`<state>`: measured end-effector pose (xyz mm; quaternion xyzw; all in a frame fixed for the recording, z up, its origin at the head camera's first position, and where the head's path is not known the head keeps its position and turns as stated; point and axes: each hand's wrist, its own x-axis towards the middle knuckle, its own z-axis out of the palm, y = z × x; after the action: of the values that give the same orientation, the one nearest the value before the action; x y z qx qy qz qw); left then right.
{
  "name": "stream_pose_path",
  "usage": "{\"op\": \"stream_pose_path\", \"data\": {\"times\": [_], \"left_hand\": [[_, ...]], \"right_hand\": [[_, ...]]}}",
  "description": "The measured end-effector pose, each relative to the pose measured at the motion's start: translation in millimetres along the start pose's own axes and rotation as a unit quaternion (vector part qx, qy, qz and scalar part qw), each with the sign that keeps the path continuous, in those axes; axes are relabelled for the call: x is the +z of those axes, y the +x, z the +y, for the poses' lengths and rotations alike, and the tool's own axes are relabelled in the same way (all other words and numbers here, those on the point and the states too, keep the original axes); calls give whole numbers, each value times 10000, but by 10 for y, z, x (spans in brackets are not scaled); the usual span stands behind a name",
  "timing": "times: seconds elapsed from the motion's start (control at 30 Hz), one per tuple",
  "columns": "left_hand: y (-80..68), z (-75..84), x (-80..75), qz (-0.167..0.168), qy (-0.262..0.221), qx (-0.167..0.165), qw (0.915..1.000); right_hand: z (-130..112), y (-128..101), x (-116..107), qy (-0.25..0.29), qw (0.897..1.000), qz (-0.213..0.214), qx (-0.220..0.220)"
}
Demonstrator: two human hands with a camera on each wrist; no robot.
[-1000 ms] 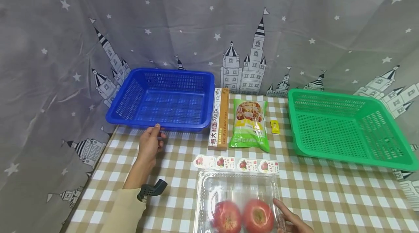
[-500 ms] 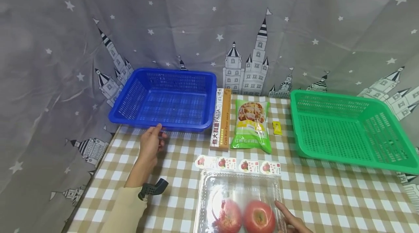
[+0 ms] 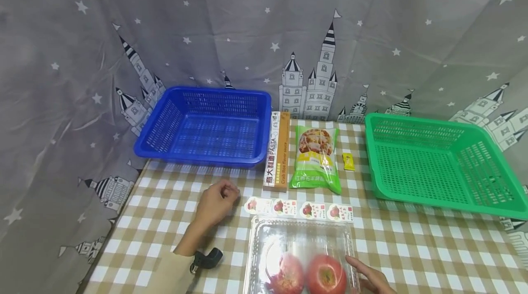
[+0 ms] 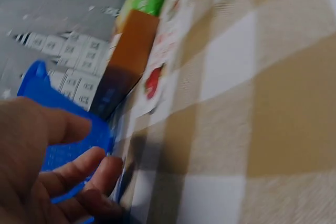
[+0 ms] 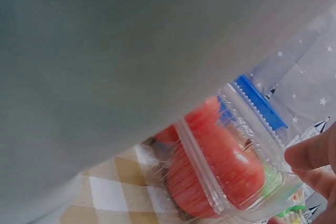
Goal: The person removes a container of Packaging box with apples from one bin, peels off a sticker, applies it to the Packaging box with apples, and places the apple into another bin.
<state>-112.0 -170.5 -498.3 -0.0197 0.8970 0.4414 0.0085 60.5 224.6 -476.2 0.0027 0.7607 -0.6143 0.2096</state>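
My left hand (image 3: 216, 202) hovers or rests over the checked cloth in front of the blue basket (image 3: 200, 161), fingers loosely curled. The left wrist view shows nothing between the thumb and fingers of that left hand (image 4: 58, 166). A clear plastic container (image 3: 299, 234) at the bottom of the head view holds red apples (image 3: 326, 275); its near side is cut off. My right hand (image 3: 371, 280) grips the container's right edge, one finger along the rim. In the right wrist view, a sleeve covers much of the picture, and apples (image 5: 215, 166) show through the plastic.
Behind the container lies a row of apple-print labels (image 3: 284, 207). Farther back are a pasta box (image 3: 276, 152) against the blue basket, a green food bag (image 3: 315, 158) and a small yellow packet (image 3: 348, 162). A green basket (image 3: 437, 202) stands at the right.
My left hand has let go of the blue basket's front rim and moved toward me and to the right. My right hand stays at the container's edge.
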Motion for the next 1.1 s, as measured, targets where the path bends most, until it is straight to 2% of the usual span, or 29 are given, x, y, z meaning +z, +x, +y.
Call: {"op": "stream_pose_path", "data": {"times": [0.07,0.1,0.17,0.2,0.37,0.6,0.67,0.77,0.83,0.93,1.0,1.1], "left_hand": [[-38,10,55,-86,321,290,9990],[-56,21,75,-120,447,421,9980],[-86,44,107,-250,737,694,9945],[-103,55,119,-327,892,819,9921],[-157,93,172,-518,1572,1311,9775],[-163,120,214,-436,1629,1399,9757],[-161,124,211,-429,1597,1386,9764],[-148,119,197,-515,1404,1355,9794],[-129,119,178,-708,1032,1317,9834],[-85,135,143,-1116,203,1175,9866],[-59,164,113,-1328,-334,1047,9850],[-42,234,75,-1466,-729,923,9822]], "right_hand": [[-65,9,29,-546,9961,658,226],[-100,3,50,-690,9911,1030,483],[-181,11,72,-662,9820,1507,922],[-219,16,92,-558,9771,1810,971],[-402,77,148,-781,9631,2550,358],[-661,193,201,-670,9391,3288,-739],[-734,248,196,-723,9368,3268,-1016],[-836,342,170,-957,9370,3010,-1492],[-896,413,147,-1158,9356,2728,-1917],[-980,544,121,-1311,9294,2308,-2564],[-1037,643,127,-1251,9267,2034,-2903],[-1129,799,176,-1226,9220,1758,-3226]]}}
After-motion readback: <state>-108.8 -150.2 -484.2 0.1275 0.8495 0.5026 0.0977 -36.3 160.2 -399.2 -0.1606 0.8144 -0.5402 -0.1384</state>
